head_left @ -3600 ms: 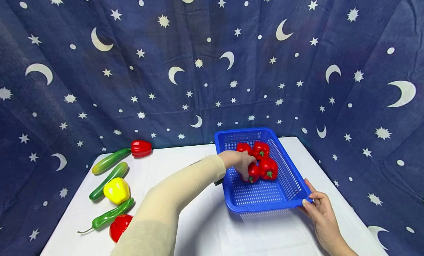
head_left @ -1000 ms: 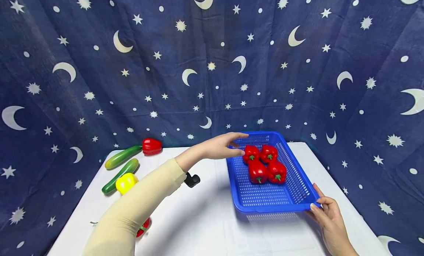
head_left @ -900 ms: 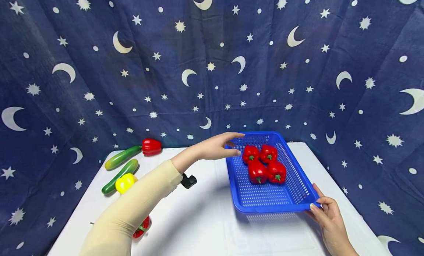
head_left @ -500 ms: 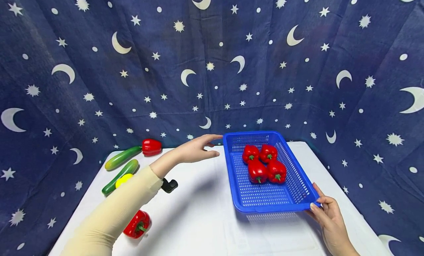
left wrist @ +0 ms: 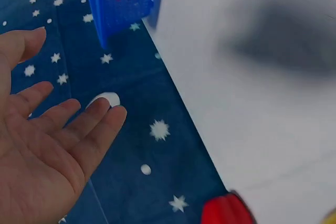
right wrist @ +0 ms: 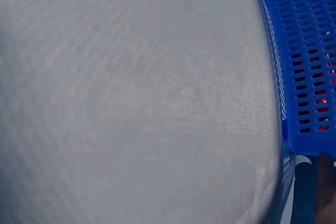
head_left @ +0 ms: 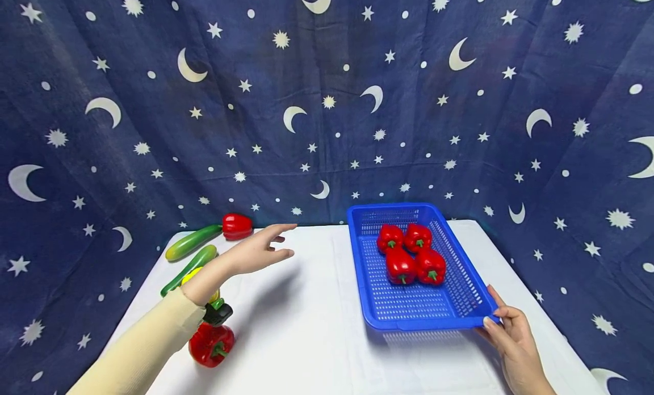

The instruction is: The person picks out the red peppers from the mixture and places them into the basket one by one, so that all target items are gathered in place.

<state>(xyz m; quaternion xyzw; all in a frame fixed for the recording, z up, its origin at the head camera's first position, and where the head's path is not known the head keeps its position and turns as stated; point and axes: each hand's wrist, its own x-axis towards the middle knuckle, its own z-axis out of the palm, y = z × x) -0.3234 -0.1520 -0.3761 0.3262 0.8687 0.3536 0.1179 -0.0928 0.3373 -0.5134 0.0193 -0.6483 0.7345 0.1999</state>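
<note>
My left hand [head_left: 255,252] hangs over the left half of the table, fingers extended and holding nothing. In the left wrist view its palm and spread fingers show bare. My right hand [head_left: 516,341] grips the near right corner of a blue plastic basket [head_left: 359,270], thumb on the rim and fingers beneath it. Inside the basket several red bell peppers [head_left: 401,265] sit close together, stems mostly facing me. The right wrist view shows the basket's slotted wall [right wrist: 310,40], with red glimpsed through the holes.
At the table's left lie a red bell pepper [head_left: 237,227] at the back, two cucumbers [head_left: 191,243], a yellow bell pepper [head_left: 190,276] partly behind my left forearm, and a red bell pepper [head_left: 211,345] nearer me. A starry blue curtain [head_left: 327,128] stands behind the table.
My left hand was on a red bell pepper in the basket, let go, and has moved left out over the table. My right hand stays on the basket's corner.
</note>
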